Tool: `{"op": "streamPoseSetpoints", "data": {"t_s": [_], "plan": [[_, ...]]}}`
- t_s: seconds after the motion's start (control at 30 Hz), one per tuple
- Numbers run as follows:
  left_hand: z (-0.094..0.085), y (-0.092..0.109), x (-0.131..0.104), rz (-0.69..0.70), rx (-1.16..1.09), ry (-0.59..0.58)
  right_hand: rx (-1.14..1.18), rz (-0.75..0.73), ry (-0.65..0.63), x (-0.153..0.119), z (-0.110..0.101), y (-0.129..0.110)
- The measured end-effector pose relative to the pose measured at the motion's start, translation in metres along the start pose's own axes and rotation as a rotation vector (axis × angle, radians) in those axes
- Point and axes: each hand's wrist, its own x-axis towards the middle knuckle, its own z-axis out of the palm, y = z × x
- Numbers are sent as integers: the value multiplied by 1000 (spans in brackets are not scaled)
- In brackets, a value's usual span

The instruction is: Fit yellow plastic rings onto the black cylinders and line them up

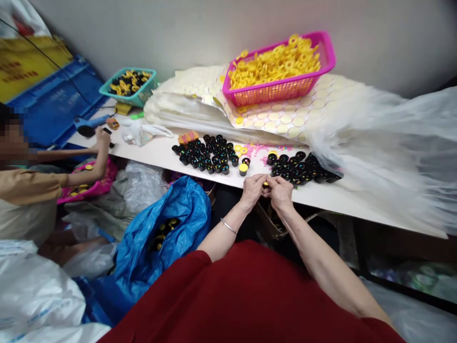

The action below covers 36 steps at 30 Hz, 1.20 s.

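My left hand [253, 189] and my right hand [281, 191] meet at the table's front edge, fingers pinched together around a small black cup with a yellow top [265, 183], mostly hidden by the fingers. Just beyond them stands a black cup with a yellow lid [243, 169]. Left of it is a cluster of small open black cups [203, 155] with coloured bits inside. A second cluster of black cups [294, 166] sits to the right. Between the clusters lie a few yellow rings [241, 150] and scattered pink bits [255, 150].
A pink basket [274, 97] heaped with yellow rings rests on sheets of round stickers [282, 116]. Clear plastic [385, 124] drapes over the right side. A blue sack [143, 243] holding yellow-and-black pieces stands at my left. Farther left, another person [32, 190] works near a teal basket [139, 97].
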Motion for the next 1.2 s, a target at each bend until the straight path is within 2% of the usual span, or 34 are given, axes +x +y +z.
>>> {"op": "streamPoseSetpoints", "data": {"t_s": [0.17,0.37,0.47,0.6,0.83,0.9,1.07,1.2], "plan": [[-13,-5,-13,174,62,-235,153,12,-154,-19,-18,-5],[-9,1,-48,383,174,-235,169,-92,-428,-67,-77,-11],[0,7,-68,475,183,-298,183,-160,-446,-83,-105,-9],[12,8,-87,648,340,-385,128,-225,-430,-93,-128,-5],[27,-3,-100,752,385,-541,191,-115,-485,-100,-156,-2],[30,-5,-102,806,498,-578,205,-84,-485,-102,-160,-3],[38,-11,-110,982,948,-654,117,11,-507,-105,-167,-15],[40,-19,-116,1096,1072,-681,1,131,-561,-105,-172,-25]]}}
